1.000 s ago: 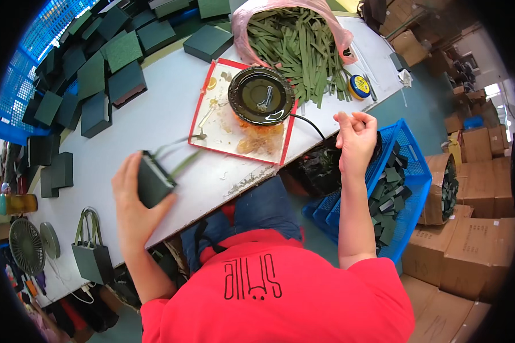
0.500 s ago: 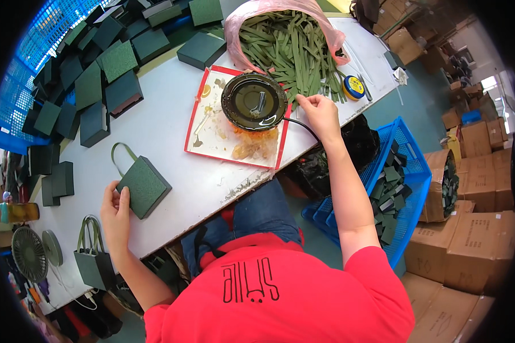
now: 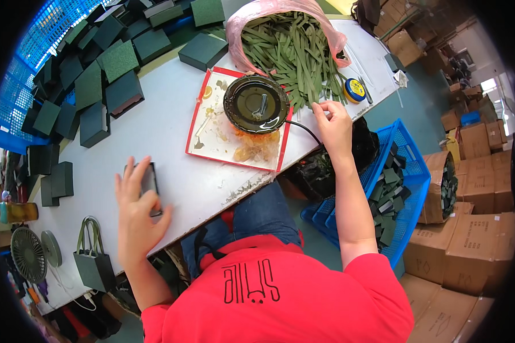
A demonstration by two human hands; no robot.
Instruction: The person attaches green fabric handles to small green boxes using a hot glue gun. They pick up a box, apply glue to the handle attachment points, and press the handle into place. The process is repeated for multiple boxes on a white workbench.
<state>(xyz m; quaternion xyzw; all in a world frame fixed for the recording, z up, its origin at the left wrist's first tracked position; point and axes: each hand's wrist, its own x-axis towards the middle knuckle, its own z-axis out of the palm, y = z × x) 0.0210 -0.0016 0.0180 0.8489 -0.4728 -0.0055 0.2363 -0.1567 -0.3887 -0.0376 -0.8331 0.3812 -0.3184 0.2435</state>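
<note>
My left hand point(image 3: 138, 208) is curled round a small dark green box point(image 3: 150, 184), its fingers along the far left side and its thumb by the near edge. The hand covers much of the box, and motion smears both a little. With fingertips pinched, my right hand point(image 3: 334, 127) has the near end of a flat green ribbon strip point(image 3: 309, 88) at the edge of a heap. That heap spills from a pink plastic bag point(image 3: 247, 28). Between my hands a round black pot of shiny, clear-looking liquid point(image 3: 256, 104) stands on a stained, red-rimmed white tray point(image 3: 212, 150).
Dark green boxes point(image 3: 117, 62) are piled at the far left. A finished-looking box with ribbon handles point(image 3: 94, 263) stands near a small fan point(image 3: 28, 254). A blue-and-yellow round tin point(image 3: 354, 90) lies far right. Below the table's right edge is a blue crate point(image 3: 420, 183); cartons point(image 3: 480, 240) stand beyond.
My left hand has swung over the box, which has turned from lying face up to a narrower side view; its ribbon loop is out of sight. My right hand has shifted slightly right and nearer.
</note>
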